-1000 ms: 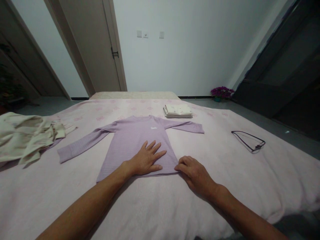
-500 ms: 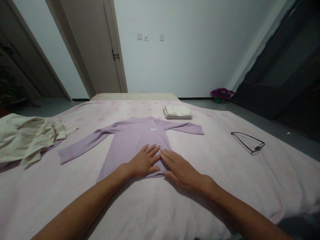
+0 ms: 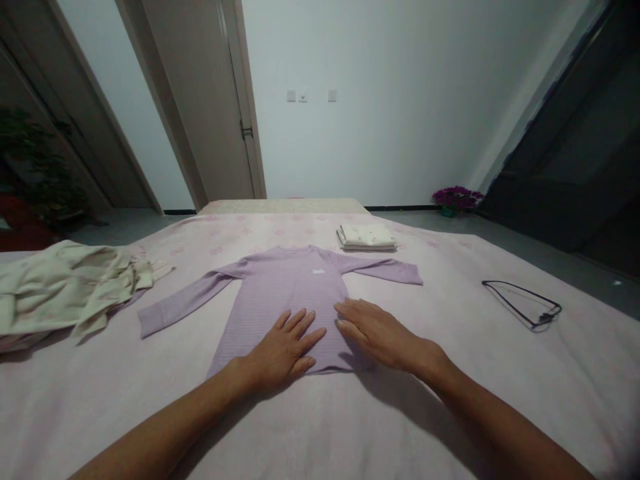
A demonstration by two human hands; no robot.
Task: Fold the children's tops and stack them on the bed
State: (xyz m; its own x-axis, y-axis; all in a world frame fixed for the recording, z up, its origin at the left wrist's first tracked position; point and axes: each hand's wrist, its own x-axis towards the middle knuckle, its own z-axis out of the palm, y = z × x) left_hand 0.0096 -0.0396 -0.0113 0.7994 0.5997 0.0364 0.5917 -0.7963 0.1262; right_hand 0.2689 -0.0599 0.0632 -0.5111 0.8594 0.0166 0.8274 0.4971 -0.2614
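Note:
A lilac long-sleeved shirt (image 3: pixel 285 287) lies spread on the bed, its neck pointing away from me and both sleeves stretched out sideways. My left hand (image 3: pixel 285 350) rests flat on the lower front of the shirt, fingers spread. Over the shirt's lower right side is my right hand (image 3: pixel 375 333), its fingers extended and a shadow beneath it; it seems raised a little off the cloth. Neither hand grips anything. Part of the hem is hidden behind my left hand and forearm.
A pink-white sheet (image 3: pixel 310 427) covers the bed. Folded cream cloth (image 3: pixel 367 237) sits beyond the right sleeve. Crumpled cream clothing (image 3: pixel 70 287) is heaped at the left. Black-framed glasses (image 3: pixel 523 303) lie at the right. Purple flowers (image 3: pixel 456 198) stand on the floor beyond.
My hands have moved apart: the right has lifted slightly and shifted right, while the left stays on the shirt. The whole view has shifted a little with my head.

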